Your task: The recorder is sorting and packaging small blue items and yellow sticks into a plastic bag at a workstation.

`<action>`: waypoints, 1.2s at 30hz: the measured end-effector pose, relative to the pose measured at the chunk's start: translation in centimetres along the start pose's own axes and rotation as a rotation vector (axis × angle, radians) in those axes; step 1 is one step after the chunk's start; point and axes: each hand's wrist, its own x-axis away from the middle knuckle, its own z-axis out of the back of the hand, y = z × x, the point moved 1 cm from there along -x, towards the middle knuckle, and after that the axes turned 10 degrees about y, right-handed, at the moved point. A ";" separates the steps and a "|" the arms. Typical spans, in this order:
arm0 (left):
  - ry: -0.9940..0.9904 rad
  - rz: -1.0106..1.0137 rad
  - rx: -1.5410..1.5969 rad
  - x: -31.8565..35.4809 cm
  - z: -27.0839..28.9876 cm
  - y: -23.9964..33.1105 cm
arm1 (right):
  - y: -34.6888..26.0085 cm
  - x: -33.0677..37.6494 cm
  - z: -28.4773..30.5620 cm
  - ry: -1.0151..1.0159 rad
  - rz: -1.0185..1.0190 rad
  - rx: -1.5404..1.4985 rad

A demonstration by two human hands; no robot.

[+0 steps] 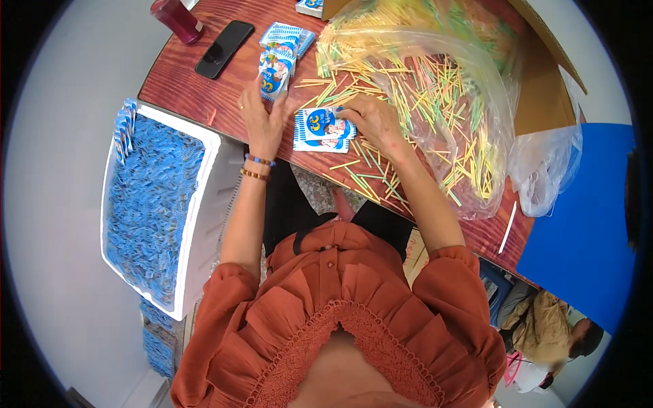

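Note:
My left hand [260, 122] is at the near end of an overlapping row of blue-and-white sachets [277, 68], its forefinger and thumb on either side of the nearest one. Just to the right, my right hand [375, 124] pinches the right edge of a small pile of the same sachets [321, 128], which lies near the table's front edge. Thin yellow, green and pink sticks [367, 166] are scattered under and beside my right hand. Whether any stick is in its fingers is hidden.
A large clear bag [469, 183] spills many sticks across the table's right half, by a cardboard box [544, 102]. A black phone [224, 49] and a red bottle [178, 20] lie at the far left. A white foam box [197, 183] of blue sachets stands left of the table.

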 end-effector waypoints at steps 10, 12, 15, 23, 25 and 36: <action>-0.278 0.346 0.346 1.6 -1.7 5.5 | 1.2 0.5 0.9 0.162 -0.217 -0.485; -0.361 0.272 0.099 1.5 -2.1 5.0 | 1.2 0.5 0.7 0.196 -0.187 -0.383; -0.197 0.021 0.067 1.9 -1.7 5.1 | 0.9 0.4 0.7 0.434 0.125 -0.229; -0.337 0.615 0.879 0.9 -1.5 8.3 | 0.9 1.2 2.0 0.078 -0.264 -1.035; -0.335 0.719 0.970 1.4 -1.7 8.8 | 1.0 2.0 2.0 0.074 -0.320 -1.135; -0.280 0.937 1.043 3.9 -3.2 11.8 | 1.2 5.5 4.0 0.264 -0.380 -0.987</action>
